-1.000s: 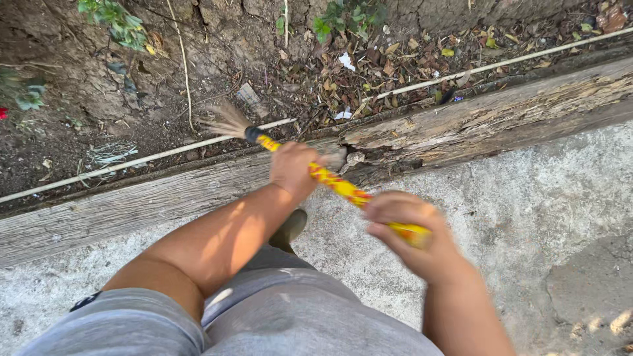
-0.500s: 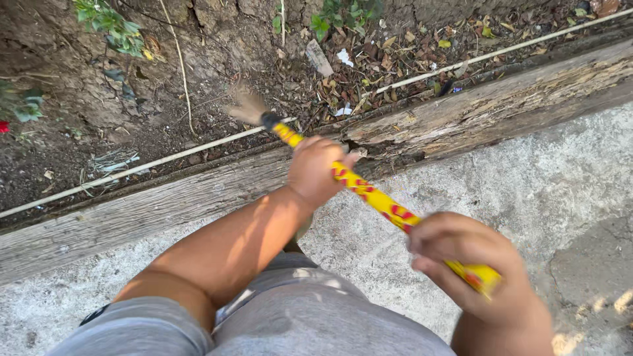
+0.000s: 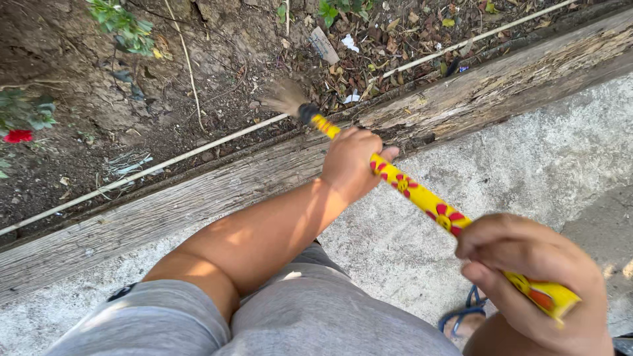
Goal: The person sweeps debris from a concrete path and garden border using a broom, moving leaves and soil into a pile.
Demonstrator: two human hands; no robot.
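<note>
Both hands are on the broom handle [image 3: 422, 198], a yellow stick patterned with red flowers, and it runs on a long diagonal from lower right to upper left across the view. The left hand [image 3: 353, 161] has its grip closed around the handle high up, close to the working end, fingers wrapped over the top and the thumb side toward the wood. The right hand [image 3: 527, 270] clamps the near end of the stick, fist closed, with a short stub of yellow and red poking out below it at the lower right. So the handle's long axis points away from the body and up to the left, and the bristle head [image 3: 285, 97] lies beyond the left-hand grip, past a dark collar where the handle ends; the left hand is plainly the nearer of the two to those bristles. The bristles look blurred, a pale tan tuft over the soil bed [image 3: 99, 132], just across the weathered wooden beam [image 3: 198, 198] that edges the concrete floor [image 3: 527, 151]. A thin pale pipe [image 3: 165, 161] runs along the far side of the beam, parallel to it. Among the dry leaves sits a small white scrap [image 3: 349, 43] and a flat greyish rectangular piece [image 3: 323, 45], well beyond the bristles; a red flower [image 3: 18, 136] shows at the far left. A blue sandal strap [image 3: 465, 313] peeks out by the grey shorts [image 3: 297, 316].
</note>
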